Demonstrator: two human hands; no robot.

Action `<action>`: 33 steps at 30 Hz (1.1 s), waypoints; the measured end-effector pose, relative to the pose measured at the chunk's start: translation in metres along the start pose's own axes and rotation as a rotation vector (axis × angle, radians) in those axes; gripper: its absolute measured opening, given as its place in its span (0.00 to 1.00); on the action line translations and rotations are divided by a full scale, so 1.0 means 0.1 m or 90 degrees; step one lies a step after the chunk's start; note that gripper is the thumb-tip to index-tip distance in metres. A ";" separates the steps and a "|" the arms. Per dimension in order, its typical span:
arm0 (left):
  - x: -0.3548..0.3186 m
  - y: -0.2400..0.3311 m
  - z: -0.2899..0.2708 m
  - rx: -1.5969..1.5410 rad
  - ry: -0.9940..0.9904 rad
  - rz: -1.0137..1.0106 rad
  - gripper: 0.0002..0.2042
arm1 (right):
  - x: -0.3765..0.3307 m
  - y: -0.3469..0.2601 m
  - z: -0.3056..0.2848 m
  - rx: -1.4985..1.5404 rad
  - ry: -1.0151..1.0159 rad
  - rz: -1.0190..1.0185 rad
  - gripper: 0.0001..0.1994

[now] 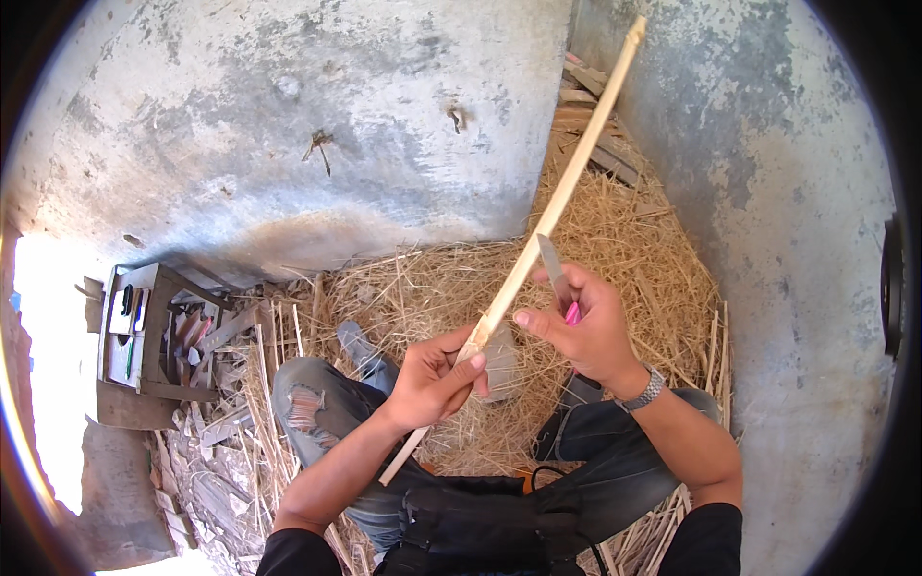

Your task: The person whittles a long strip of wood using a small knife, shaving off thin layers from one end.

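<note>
My left hand [427,386] is closed around a long pale strip of split bamboo [567,187], gripping it close to a joint in its lower part. The strip slants from between my knees up toward the far right corner, its short lower end poking out below my hand. In my right hand [600,326] is a knife [552,263] with a bright pink handle, mostly hidden by my fingers. Its blade points up and away, with the tip beside or against the strip; I cannot tell whether they touch.
Shavings [629,259] cover the floor ahead, with wood pieces [615,163] in the far corner. Plastered walls [384,125] stand ahead and to the right. A small wooden cabinet [144,336] with pens is at the left. Thin strips [274,413] lie beside my left knee.
</note>
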State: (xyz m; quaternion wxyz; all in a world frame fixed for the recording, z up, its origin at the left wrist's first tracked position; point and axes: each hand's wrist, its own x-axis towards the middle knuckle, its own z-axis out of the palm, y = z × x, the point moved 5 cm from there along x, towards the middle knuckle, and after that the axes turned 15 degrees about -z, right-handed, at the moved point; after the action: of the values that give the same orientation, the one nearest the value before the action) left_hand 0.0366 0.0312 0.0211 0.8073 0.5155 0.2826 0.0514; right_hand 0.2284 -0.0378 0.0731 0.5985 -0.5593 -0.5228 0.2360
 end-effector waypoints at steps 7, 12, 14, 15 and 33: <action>0.02 -0.21 0.07 -0.108 -0.161 -0.069 0.28 | 0.06 0.11 -0.07 0.056 0.054 0.038 0.14; -0.01 -0.26 0.12 -0.184 -0.258 -0.090 0.28 | 0.20 0.13 -0.47 0.115 0.153 0.071 0.16; -0.03 -0.30 0.13 -0.191 -0.277 -0.097 0.28 | 0.27 0.14 -0.65 0.114 0.200 0.045 0.16; -0.04 -0.32 0.13 -0.190 -0.283 -0.104 0.28 | 0.29 0.15 -0.74 0.121 0.218 0.035 0.16; -0.04 -0.31 0.17 -0.211 -0.300 -0.109 0.30 | 0.32 -0.17 -1.04 -0.383 0.296 -0.273 0.17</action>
State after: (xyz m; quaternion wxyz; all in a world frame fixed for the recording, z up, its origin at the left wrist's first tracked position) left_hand 0.0354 0.0018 0.0013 0.9253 0.3484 0.1177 -0.0927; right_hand 0.3263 -0.0582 0.1186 0.5464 -0.6256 -0.5240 -0.1884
